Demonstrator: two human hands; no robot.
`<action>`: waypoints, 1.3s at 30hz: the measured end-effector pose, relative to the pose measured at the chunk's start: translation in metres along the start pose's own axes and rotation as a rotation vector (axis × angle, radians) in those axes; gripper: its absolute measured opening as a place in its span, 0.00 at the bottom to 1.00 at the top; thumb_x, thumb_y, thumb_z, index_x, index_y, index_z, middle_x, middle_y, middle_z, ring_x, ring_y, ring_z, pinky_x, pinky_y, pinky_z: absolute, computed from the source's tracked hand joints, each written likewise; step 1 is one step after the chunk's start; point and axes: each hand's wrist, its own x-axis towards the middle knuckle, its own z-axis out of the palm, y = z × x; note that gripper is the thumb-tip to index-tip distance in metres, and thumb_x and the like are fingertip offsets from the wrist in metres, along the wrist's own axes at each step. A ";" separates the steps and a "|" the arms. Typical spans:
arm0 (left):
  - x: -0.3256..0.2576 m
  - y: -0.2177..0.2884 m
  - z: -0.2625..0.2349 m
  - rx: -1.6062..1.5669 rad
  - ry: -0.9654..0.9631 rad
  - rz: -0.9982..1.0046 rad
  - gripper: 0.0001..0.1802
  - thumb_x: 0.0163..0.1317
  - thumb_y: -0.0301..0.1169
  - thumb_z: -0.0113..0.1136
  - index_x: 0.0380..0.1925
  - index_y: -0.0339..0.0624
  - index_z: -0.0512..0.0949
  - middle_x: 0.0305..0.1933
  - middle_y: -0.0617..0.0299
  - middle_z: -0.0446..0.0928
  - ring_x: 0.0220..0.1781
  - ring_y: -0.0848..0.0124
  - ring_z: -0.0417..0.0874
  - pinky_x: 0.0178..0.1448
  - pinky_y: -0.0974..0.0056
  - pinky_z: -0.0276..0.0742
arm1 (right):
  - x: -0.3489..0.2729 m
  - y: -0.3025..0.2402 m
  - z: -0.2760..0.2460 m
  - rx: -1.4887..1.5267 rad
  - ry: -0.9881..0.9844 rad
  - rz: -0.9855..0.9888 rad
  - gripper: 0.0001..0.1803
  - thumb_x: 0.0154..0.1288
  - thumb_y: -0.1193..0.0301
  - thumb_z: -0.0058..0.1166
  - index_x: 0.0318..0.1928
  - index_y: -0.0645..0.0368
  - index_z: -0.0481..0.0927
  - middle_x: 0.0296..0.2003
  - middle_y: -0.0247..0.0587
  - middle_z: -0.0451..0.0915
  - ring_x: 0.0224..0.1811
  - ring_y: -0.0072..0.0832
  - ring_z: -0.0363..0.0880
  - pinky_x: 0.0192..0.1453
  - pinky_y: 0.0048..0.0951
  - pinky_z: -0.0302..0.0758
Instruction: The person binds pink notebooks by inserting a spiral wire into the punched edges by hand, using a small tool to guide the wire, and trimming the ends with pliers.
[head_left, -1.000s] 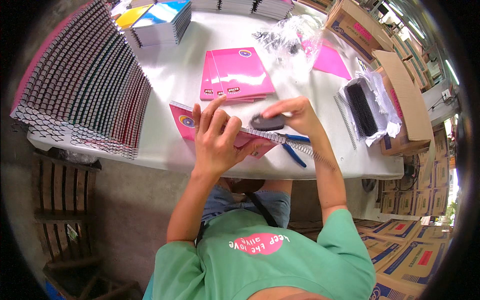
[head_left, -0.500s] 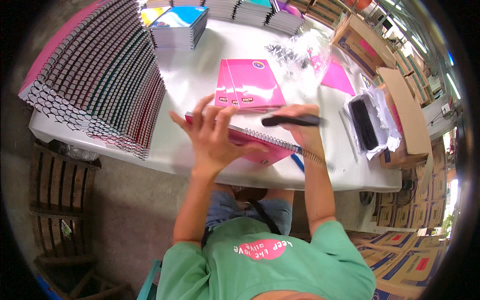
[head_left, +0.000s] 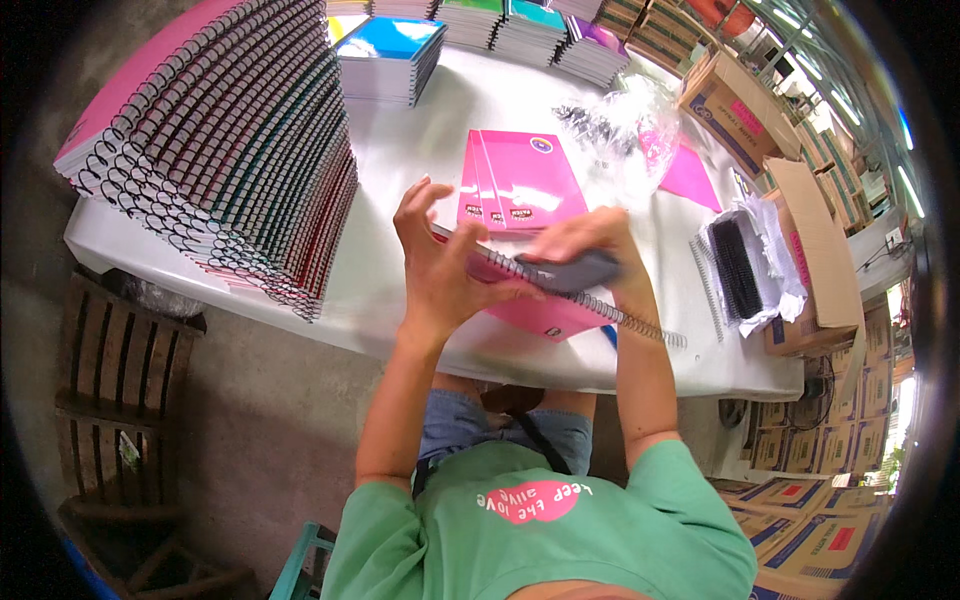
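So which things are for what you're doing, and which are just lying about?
Seem part of it:
notebook, in the left hand
coil along its edge
dark object, blurred, in the right hand

Seem just lying about:
plastic bag
brown boxes
wooden slats

1. The right hand [head_left: 598,240] was blurred, and so was the dark block [head_left: 580,272] it gripped, its kind unclear.
2. The left hand [head_left: 438,265] hid part of the pink notebook [head_left: 550,312].
3. A blue tool [head_left: 611,335] showed only a sliver beside the right forearm [head_left: 645,380].
4. The picture's edge cut off the tall notebook stack [head_left: 230,150] at left.
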 end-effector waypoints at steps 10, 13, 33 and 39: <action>-0.013 -0.024 0.016 -0.236 0.090 -0.134 0.56 0.16 0.53 0.81 0.45 0.43 0.57 0.49 0.53 0.57 0.55 0.58 0.62 0.54 0.59 0.70 | 0.012 0.010 0.009 -0.094 0.327 0.329 0.18 0.44 0.86 0.57 0.38 0.61 0.84 0.34 0.41 0.84 0.34 0.22 0.80 0.42 0.23 0.76; -0.015 -0.024 0.015 -0.304 0.060 -0.210 0.55 0.15 0.51 0.82 0.40 0.41 0.55 0.47 0.53 0.57 0.53 0.59 0.64 0.55 0.61 0.68 | 0.026 0.005 0.013 -0.172 0.005 0.096 0.17 0.43 0.86 0.59 0.39 0.65 0.84 0.34 0.44 0.84 0.33 0.27 0.82 0.40 0.22 0.77; -0.014 0.005 -0.010 -0.613 0.219 -0.688 0.11 0.55 0.31 0.68 0.27 0.36 0.77 0.29 0.66 0.77 0.26 0.84 0.70 0.28 0.78 0.64 | -0.120 -0.012 -0.023 -1.371 0.687 1.025 0.35 0.57 0.53 0.56 0.65 0.46 0.64 0.66 0.42 0.60 0.67 0.42 0.58 0.65 0.52 0.58; -0.017 0.029 -0.003 -0.236 0.199 -0.154 0.11 0.53 0.27 0.67 0.36 0.36 0.80 0.37 0.59 0.81 0.38 0.74 0.78 0.41 0.72 0.73 | -0.193 -0.011 0.049 -1.502 0.464 0.831 0.33 0.58 0.49 0.54 0.62 0.49 0.68 0.60 0.43 0.65 0.62 0.44 0.61 0.64 0.48 0.56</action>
